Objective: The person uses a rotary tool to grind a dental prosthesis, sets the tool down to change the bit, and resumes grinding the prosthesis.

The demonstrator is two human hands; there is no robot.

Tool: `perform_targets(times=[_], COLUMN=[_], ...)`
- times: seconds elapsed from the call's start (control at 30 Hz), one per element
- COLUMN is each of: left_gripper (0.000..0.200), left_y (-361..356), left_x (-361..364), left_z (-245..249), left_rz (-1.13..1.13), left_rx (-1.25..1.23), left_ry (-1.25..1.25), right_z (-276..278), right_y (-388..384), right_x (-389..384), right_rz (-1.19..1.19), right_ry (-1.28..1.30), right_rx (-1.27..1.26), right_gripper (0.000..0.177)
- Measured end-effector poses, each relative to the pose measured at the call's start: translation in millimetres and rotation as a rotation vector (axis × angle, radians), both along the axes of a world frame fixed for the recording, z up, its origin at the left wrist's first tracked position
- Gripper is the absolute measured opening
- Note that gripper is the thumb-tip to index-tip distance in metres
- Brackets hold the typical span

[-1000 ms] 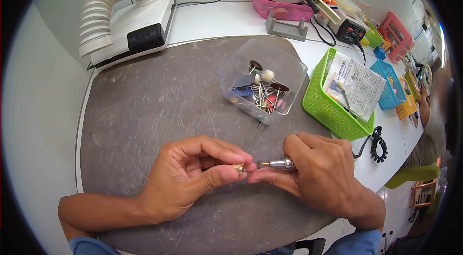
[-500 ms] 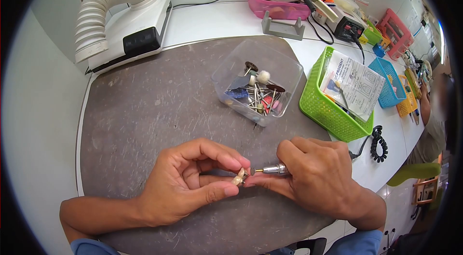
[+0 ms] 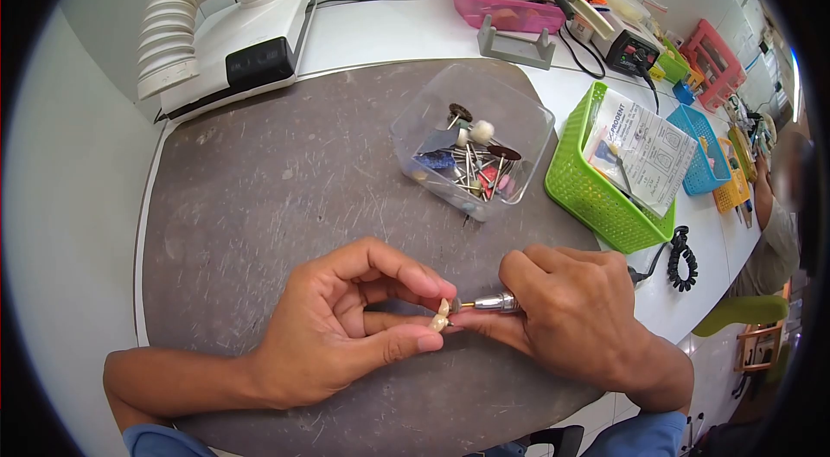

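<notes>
Between the thumb and fingertips of my left hand (image 3: pixel 354 319) is a small tooth-coloured dental bridge (image 3: pixel 441 317), tilted, with a bit of dark metal at its right side. My right hand (image 3: pixel 571 306) is wrapped round a silver rotary handpiece (image 3: pixel 494 302). A small grey bur (image 3: pixel 457 306) on a gold shank points left from the handpiece, right at the bridge; whether it touches cannot be made out. My right thumb stretches under the handpiece to the left fingertips. Beyond my hands, a clear plastic box (image 3: pixel 415 115) holds several burs and polishing wheels.
A green basket (image 3: pixel 596 206) with a printed packet (image 3: pixel 644 150) stands to the right, near a coiled black cord (image 3: pixel 681 258). At the back left is a white extractor with a ribbed hose (image 3: pixel 173 20). A pink basket (image 3: pixel 506 14), grey stand (image 3: pixel 516 46) and control unit (image 3: pixel 629 55) line the back. Another person sits far right.
The bridge has turned slightly in my left fingers and shows more of its pale surface. The whole view has shifted a little; both hands keep their grips.
</notes>
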State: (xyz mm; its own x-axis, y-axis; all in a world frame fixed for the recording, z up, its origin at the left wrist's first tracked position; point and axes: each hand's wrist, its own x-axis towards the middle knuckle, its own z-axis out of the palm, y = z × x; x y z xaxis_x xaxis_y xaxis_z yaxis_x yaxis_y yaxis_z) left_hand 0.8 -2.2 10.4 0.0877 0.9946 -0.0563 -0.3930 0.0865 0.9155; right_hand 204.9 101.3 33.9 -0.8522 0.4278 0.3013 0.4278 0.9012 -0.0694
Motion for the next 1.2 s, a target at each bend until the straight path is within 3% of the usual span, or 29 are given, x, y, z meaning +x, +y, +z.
perform_targets(times=[1.2], left_gripper=[0.035], left_y=[-0.3], left_x=[1.9], left_z=[0.2], left_rz=[0.027], left_rx=[-0.018], left_ry=[-0.018], right_z=[-1.8], right_y=[0.9], right_x=[0.3], right_rz=[0.016], right_ry=[-0.014], right_rx=[0.048], right_gripper=[0.056])
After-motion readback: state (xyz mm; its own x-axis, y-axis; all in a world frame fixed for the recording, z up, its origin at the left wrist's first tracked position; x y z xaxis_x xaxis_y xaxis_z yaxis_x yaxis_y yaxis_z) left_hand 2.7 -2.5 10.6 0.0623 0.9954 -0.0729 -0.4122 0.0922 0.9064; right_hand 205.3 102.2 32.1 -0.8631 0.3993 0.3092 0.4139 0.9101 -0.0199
